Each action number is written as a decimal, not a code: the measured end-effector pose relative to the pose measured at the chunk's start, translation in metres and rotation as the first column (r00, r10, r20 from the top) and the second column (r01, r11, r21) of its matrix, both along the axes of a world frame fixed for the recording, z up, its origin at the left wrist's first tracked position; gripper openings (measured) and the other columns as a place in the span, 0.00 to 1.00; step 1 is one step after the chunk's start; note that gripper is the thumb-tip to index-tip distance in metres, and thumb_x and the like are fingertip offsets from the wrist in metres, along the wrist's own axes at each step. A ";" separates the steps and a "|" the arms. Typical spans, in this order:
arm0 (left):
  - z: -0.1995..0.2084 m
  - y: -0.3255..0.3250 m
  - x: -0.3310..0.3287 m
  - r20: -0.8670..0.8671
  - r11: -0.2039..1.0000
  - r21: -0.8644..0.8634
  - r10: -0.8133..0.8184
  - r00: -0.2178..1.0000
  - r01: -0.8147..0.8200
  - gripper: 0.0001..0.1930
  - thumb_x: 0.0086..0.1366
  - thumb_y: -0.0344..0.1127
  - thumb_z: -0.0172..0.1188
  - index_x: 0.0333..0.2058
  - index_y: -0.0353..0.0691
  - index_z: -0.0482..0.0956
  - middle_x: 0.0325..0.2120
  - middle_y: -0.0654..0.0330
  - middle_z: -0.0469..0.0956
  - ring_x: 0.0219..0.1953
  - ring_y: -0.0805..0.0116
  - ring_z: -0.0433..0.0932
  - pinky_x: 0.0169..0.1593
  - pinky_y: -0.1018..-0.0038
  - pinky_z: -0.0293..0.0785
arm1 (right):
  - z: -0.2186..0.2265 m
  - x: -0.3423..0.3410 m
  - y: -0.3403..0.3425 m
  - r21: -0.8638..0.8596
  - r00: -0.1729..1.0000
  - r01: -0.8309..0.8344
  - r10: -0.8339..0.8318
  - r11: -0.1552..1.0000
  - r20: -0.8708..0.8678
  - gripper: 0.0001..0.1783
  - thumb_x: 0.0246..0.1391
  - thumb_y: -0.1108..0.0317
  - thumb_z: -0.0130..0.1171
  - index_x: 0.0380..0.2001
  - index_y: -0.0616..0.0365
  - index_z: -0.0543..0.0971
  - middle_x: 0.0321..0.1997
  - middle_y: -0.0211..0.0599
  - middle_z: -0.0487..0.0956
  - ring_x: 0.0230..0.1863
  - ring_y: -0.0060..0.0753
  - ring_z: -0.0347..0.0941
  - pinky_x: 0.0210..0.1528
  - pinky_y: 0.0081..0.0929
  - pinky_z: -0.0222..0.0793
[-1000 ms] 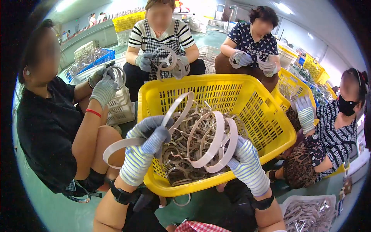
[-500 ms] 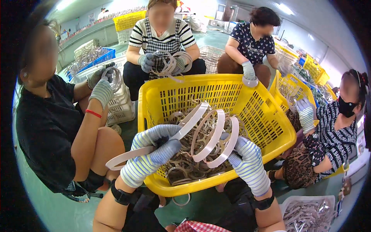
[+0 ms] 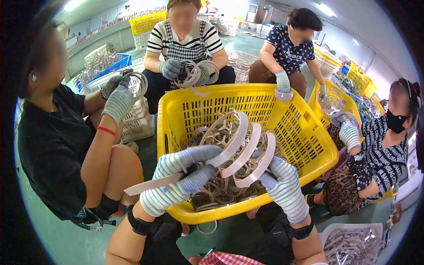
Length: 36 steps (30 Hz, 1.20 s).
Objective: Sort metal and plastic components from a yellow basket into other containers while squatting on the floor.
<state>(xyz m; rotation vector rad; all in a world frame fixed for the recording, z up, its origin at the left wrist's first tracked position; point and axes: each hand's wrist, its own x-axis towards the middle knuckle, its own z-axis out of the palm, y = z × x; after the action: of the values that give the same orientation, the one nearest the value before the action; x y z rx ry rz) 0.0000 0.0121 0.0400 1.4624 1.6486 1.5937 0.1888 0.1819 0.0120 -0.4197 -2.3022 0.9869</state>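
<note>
A flat, pale pinkish-white strip [image 3: 236,140] bends into several wide loops between my two hands, above the yellow crate. My left hand [image 3: 187,168], in a striped grey-tipped glove, is closed around it, and a straight end sticks out to the left. On the other side my right hand [image 3: 278,176], gloved the same way, holds the nearest loops, its fingertips partly behind them. Below, the yellow crate [image 3: 185,216] contains a heap of similar thin, curled pieces [image 3: 212,196]. Whether the loops are one strip or several I cannot tell.
Gloved co-workers sit around the crate: one at left [image 3: 53,145], one opposite [image 3: 183,48], one at far right back [image 3: 289,57], one at right [image 3: 380,154]. A white tray of metallic-looking pieces [image 3: 353,243] lies at lower right. A loose ring [image 3: 207,227] is on the floor.
My left hand has shifted slightly right along with the strip, and its free end now looks straight rather than curved. The loops have turned and widened. The far-right-back co-worker's hand has lowered toward another yellow crate.
</note>
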 end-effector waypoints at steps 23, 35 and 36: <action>-0.013 0.005 -0.015 0.063 0.981 0.028 0.190 0.980 -0.192 0.16 0.58 0.23 0.57 0.46 0.40 0.77 0.39 0.65 0.79 0.30 0.81 0.70 0.34 0.83 0.69 | 0.015 0.005 -0.009 -0.798 0.994 -0.068 0.110 0.599 -0.003 0.17 0.52 0.57 0.62 0.41 0.56 0.78 0.22 0.20 0.73 0.21 0.08 0.63 0.21 0.09 0.55; -0.005 0.009 -0.005 -0.088 0.974 0.043 0.227 0.970 -0.224 0.14 0.56 0.23 0.60 0.42 0.39 0.78 0.32 0.60 0.79 0.30 0.77 0.75 0.35 0.81 0.71 | 0.017 0.004 -0.005 -0.777 0.993 -0.043 0.111 0.627 0.034 0.19 0.52 0.54 0.62 0.39 0.57 0.77 0.23 0.21 0.73 0.20 0.10 0.62 0.21 0.10 0.55; -0.006 0.010 -0.006 -0.098 0.971 0.006 0.238 0.966 -0.238 0.15 0.57 0.24 0.59 0.44 0.38 0.77 0.34 0.60 0.79 0.30 0.78 0.75 0.35 0.81 0.71 | 0.020 0.005 -0.006 -0.769 0.994 -0.039 0.103 0.638 0.036 0.18 0.52 0.54 0.61 0.38 0.57 0.77 0.23 0.21 0.73 0.20 0.10 0.62 0.21 0.11 0.55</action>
<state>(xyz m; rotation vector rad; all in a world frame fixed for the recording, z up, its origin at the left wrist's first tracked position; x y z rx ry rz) -0.0065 0.0217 0.0344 1.4029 1.9469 1.6611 0.1936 0.1761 0.0317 -0.7124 -1.8442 2.0294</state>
